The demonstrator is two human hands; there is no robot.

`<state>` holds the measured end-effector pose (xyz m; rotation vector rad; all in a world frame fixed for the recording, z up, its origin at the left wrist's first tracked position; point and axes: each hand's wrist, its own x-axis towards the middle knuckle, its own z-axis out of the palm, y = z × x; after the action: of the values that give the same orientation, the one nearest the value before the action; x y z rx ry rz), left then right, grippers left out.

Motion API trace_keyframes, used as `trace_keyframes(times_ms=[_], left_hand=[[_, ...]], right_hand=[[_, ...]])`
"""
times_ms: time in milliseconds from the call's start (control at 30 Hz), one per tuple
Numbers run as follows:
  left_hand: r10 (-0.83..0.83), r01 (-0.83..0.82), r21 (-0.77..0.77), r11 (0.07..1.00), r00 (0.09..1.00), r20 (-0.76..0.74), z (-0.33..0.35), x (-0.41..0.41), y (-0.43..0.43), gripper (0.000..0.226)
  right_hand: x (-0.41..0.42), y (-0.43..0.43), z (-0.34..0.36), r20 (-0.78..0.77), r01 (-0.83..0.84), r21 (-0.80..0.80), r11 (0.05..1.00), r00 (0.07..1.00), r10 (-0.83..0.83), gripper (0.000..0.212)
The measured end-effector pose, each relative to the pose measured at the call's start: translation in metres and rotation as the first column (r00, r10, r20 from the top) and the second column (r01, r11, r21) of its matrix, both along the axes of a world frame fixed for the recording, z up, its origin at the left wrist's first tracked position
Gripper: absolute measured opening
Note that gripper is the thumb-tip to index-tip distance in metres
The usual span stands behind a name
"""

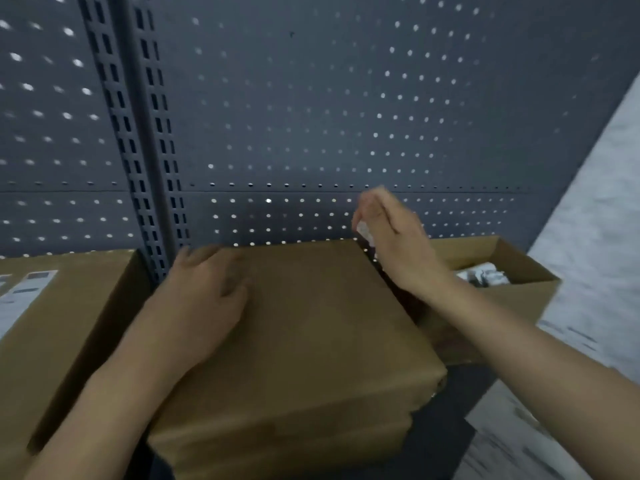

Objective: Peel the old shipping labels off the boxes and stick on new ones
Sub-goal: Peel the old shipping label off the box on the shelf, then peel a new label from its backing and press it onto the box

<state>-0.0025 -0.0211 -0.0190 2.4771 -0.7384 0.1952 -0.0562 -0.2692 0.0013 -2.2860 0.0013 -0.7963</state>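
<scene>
A closed brown cardboard box point(311, 341) sits in the middle, its top bare with no label showing. My left hand point(201, 303) lies flat on the box's top left part, fingers spread. My right hand point(391, 233) is raised above the box's far right corner, fingers pinched on a crumpled white peeled label point(363, 232). A second closed box point(52, 341) stands to the left and carries white shipping labels point(20, 292) on its top.
An open cardboard box point(512, 268) at the right holds crumpled white scraps point(485, 277). A dark grey pegboard wall point(311, 116) with slotted uprights point(152, 150) stands behind the boxes. A pale marbled floor point(588, 220) shows at the right.
</scene>
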Motion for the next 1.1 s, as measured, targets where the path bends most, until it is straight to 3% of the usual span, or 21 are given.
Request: trace_keyframes(times_ms=[100, 233, 400, 500, 600, 700, 833, 967, 1100], left_hand=[[-0.095, 0.112, -0.146, 0.983, 0.989, 0.113, 0.013, -0.014, -0.008, 0.04], [-0.248, 0.276, -0.256, 0.926, 0.959, 0.135, 0.019, -0.041, -0.038, 0.034], [-0.461, 0.459, -0.272, 0.846, 0.885, 0.059, 0.019, -0.075, -0.081, 0.029], [-0.503, 0.5, -0.231, 0.835, 0.863, 0.05, 0.016, -0.093, -0.103, 0.017], [-0.528, 0.533, -0.142, 0.834, 0.846, 0.075, 0.009, -0.111, -0.124, 0.016], [-0.532, 0.543, -0.048, 0.838, 0.834, 0.144, -0.005, -0.131, -0.145, 0.023], [-0.577, 0.57, 0.099, 0.815, 0.788, 0.212, -0.026, -0.164, -0.168, 0.022], [-0.588, 0.576, 0.119, 0.809, 0.793, 0.157, -0.043, -0.18, -0.188, 0.02], [-0.533, 0.525, 0.156, 0.837, 0.846, 0.015, -0.073, -0.182, -0.201, 0.025]], right_hand=[[-0.02, -0.027, 0.003, -0.055, 0.175, -0.035, 0.984, 0.983, -0.177, 0.028], [-0.052, -0.067, 0.001, -0.127, 0.305, -0.143, 0.942, 0.938, -0.323, 0.033], [-0.08, -0.111, -0.011, -0.143, 0.446, -0.234, 0.864, 0.863, -0.484, 0.044], [-0.092, -0.126, -0.014, -0.077, 0.526, -0.18, 0.831, 0.835, -0.545, 0.023], [-0.102, -0.138, -0.014, -0.097, 0.482, -0.23, 0.845, 0.853, -0.513, 0.014], [-0.111, -0.147, -0.018, -0.194, 0.36, -0.303, 0.882, 0.883, -0.427, 0.034], [-0.118, -0.161, -0.027, -0.22, 0.319, -0.333, 0.887, 0.889, -0.402, 0.017], [-0.126, -0.17, -0.032, -0.17, 0.266, -0.249, 0.931, 0.935, -0.313, 0.019], [-0.13, -0.177, -0.039, -0.117, 0.263, -0.207, 0.943, 0.95, -0.29, 0.036]])
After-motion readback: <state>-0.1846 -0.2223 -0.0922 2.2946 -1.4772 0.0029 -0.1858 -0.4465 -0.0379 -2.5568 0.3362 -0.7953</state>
